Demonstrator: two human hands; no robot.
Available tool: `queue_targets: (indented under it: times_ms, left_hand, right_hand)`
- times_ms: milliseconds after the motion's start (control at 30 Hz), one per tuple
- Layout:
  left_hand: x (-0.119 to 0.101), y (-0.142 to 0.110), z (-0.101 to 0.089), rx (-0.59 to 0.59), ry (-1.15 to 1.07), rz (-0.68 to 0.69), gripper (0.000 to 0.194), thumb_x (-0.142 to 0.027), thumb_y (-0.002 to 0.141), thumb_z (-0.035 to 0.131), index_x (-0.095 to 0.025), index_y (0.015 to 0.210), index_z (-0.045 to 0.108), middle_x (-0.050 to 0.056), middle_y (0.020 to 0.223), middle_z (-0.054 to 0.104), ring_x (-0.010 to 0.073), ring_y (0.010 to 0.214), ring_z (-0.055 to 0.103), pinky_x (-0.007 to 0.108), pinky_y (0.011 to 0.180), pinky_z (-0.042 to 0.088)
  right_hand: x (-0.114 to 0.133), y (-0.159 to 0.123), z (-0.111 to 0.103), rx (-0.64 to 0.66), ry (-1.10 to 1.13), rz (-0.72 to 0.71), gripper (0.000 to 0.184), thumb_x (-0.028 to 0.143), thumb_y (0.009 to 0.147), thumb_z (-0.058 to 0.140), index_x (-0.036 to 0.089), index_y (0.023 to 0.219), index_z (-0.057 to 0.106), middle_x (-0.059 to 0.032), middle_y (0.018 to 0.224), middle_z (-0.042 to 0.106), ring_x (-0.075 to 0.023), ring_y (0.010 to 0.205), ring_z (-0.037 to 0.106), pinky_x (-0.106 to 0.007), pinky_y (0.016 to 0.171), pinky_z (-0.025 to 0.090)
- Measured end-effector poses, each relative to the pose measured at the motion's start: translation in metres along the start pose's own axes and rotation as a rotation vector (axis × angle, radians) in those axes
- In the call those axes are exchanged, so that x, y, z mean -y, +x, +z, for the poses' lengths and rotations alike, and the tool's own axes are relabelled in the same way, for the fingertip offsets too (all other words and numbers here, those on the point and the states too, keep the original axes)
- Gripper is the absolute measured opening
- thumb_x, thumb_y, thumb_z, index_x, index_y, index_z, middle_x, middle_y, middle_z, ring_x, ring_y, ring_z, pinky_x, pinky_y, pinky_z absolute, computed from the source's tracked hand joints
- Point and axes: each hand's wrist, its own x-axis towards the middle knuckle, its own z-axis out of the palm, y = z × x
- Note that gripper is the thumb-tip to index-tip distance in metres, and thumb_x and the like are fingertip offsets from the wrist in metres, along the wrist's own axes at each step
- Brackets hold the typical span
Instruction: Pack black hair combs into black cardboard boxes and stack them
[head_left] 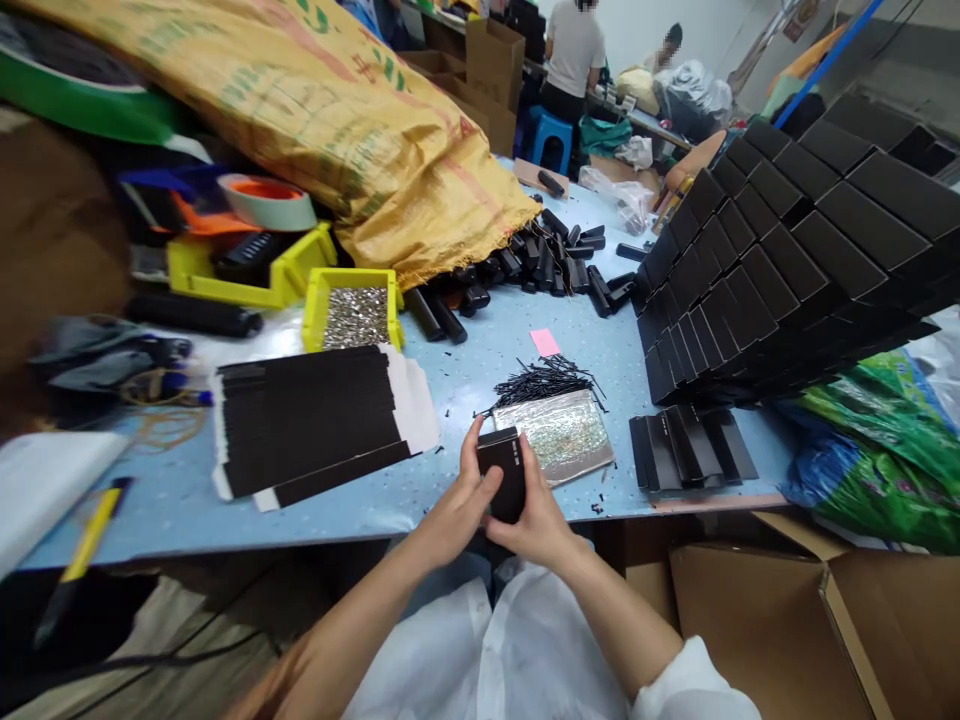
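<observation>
Both my hands grip one small black box (504,470) just over the near edge of the light blue table (480,370). My left hand (457,510) wraps its left side, thumb lying across the front. My right hand (541,515) clasps its right side from below. Right behind the box lie a shiny silver foil pouch (559,432) and a heap of thin black ties (541,380). A stack of flat black sheets (307,415) on white paper lies to the left. Flat folded black boxes (690,448) lie to the right.
A tall leaning stack of finished black boxes (787,250) fills the right side. A yellow bin of silver bits (354,312), black cylinders (555,262), a yellow woven sack (315,110) and tape roll (268,200) sit behind. An open carton (817,630) stands at lower right. People work at a far table (574,50).
</observation>
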Motion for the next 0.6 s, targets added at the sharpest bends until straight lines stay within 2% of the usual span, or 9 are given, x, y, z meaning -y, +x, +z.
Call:
queue_targets:
  times_ms: [67,133,200,267,333,400,433,533,600]
  left_hand:
    - [0.003,-0.003,-0.015,-0.020,0.109,0.080,0.070,-0.043,0.096,0.039,-0.025,0.153,0.002,0.016,0.148,0.036,0.0261,0.129,0.047,0.046,0.105,0.042]
    - [0.013,-0.001,-0.044,-0.144,0.372,0.134,0.067,-0.044,0.091,0.048,-0.020,0.148,0.021,0.017,0.143,0.040,0.0302,0.128,0.045,0.049,0.106,0.040]
    - [0.028,0.001,-0.080,-0.245,0.718,0.109,0.060,-0.043,0.087,0.054,-0.013,0.137,0.040,0.020,0.135,0.046,0.0367,0.127,0.043,0.055,0.106,0.037]
    - [0.043,-0.001,-0.112,-0.275,1.002,0.047,0.055,-0.039,0.086,0.052,-0.009,0.132,0.045,0.023,0.134,0.047,0.0409,0.127,0.042,0.059,0.104,0.037]
    - [0.053,-0.004,-0.133,-0.254,1.159,0.008,0.050,-0.032,0.089,0.048,-0.009,0.133,0.045,0.023,0.137,0.045,0.0405,0.127,0.042,0.059,0.101,0.039]
    - [0.057,-0.006,-0.141,-0.230,1.214,-0.004,0.046,-0.029,0.090,0.046,-0.011,0.132,0.047,0.020,0.137,0.046,0.0389,0.126,0.043,0.058,0.098,0.042]
    - [0.057,-0.004,-0.142,-0.236,1.214,-0.008,0.045,-0.030,0.090,0.047,-0.012,0.131,0.049,0.019,0.137,0.047,0.0388,0.125,0.044,0.058,0.096,0.043]
    - [0.046,0.010,-0.148,-0.330,1.144,0.046,0.044,-0.039,0.089,0.049,-0.014,0.125,0.054,0.018,0.134,0.048,0.0376,0.122,0.047,0.056,0.096,0.044]
    - [0.034,0.021,-0.153,-0.434,1.070,0.154,0.044,-0.043,0.088,0.050,-0.014,0.122,0.055,0.018,0.131,0.049,0.0352,0.121,0.049,0.053,0.101,0.042]
  right_hand:
    - [-0.005,-0.013,-0.041,-0.129,-0.189,0.030,0.096,0.024,0.074,0.069,0.029,0.153,0.016,-0.0072,0.156,0.029,-0.0298,0.143,0.030,-0.050,0.117,0.029]
    - [-0.017,-0.026,-0.099,-0.301,-0.441,0.126,0.085,0.023,0.073,0.063,0.026,0.150,0.027,-0.0068,0.160,0.020,-0.0326,0.146,0.022,-0.054,0.118,0.023]
    - [-0.031,-0.038,-0.156,-0.396,-0.724,0.281,0.079,0.028,0.071,0.064,0.020,0.145,0.038,-0.0117,0.160,0.018,-0.0395,0.145,0.020,-0.063,0.115,0.017]
    - [-0.043,-0.046,-0.191,-0.443,-0.899,0.402,0.076,0.033,0.073,0.062,0.015,0.143,0.040,-0.0190,0.155,0.026,-0.0436,0.142,0.025,-0.071,0.110,0.016]
    - [-0.048,-0.044,-0.197,-0.515,-0.957,0.380,0.072,0.038,0.079,0.059,0.013,0.143,0.039,-0.0219,0.152,0.032,-0.0423,0.140,0.029,-0.070,0.109,0.019]
    - [-0.049,-0.023,-0.178,-0.514,-0.896,0.235,0.061,0.040,0.085,0.054,0.017,0.141,0.043,-0.0180,0.149,0.039,-0.0351,0.138,0.036,-0.060,0.111,0.028]
    - [-0.050,-0.003,-0.164,-0.451,-0.834,0.174,0.054,0.040,0.088,0.051,0.020,0.138,0.047,-0.0145,0.145,0.045,-0.0305,0.134,0.042,-0.052,0.110,0.034]
    - [-0.059,0.090,-0.134,-0.218,-0.680,0.196,0.041,0.037,0.091,0.045,0.024,0.128,0.055,-0.0083,0.128,0.061,-0.0220,0.115,0.059,-0.036,0.099,0.047]
    - [-0.071,0.168,-0.135,-0.258,-0.693,0.248,0.051,0.035,0.090,0.045,0.017,0.138,0.045,-0.0134,0.135,0.055,-0.0237,0.121,0.055,-0.037,0.102,0.044]
